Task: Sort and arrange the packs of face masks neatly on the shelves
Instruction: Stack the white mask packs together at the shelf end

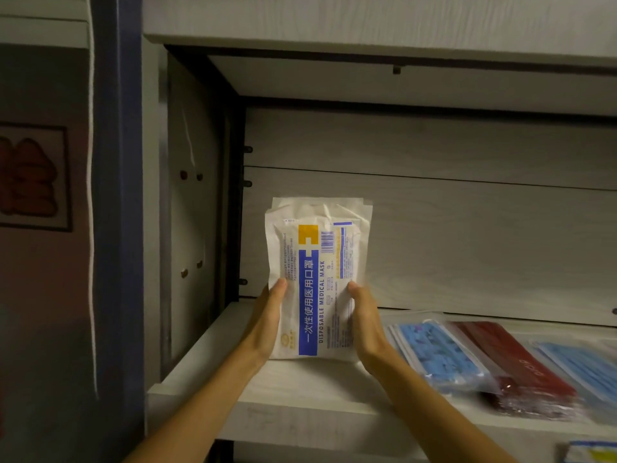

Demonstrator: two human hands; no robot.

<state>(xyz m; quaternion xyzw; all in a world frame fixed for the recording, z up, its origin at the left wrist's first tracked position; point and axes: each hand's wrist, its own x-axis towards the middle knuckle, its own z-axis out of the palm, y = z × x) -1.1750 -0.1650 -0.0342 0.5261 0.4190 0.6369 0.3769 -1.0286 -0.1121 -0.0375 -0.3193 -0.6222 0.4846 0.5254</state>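
Hands are level here: left hand (267,324) and right hand (365,324) clamp the sides of a white mask pack (317,279). Pack stands upright, long axis vertical, bottom edge on the shelf (300,392), left of the flat-lying packs (440,352).

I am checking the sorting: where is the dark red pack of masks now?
In the head view, the dark red pack of masks lies flat on the pale wooden shelf, right of centre, between two clear packs of blue masks.
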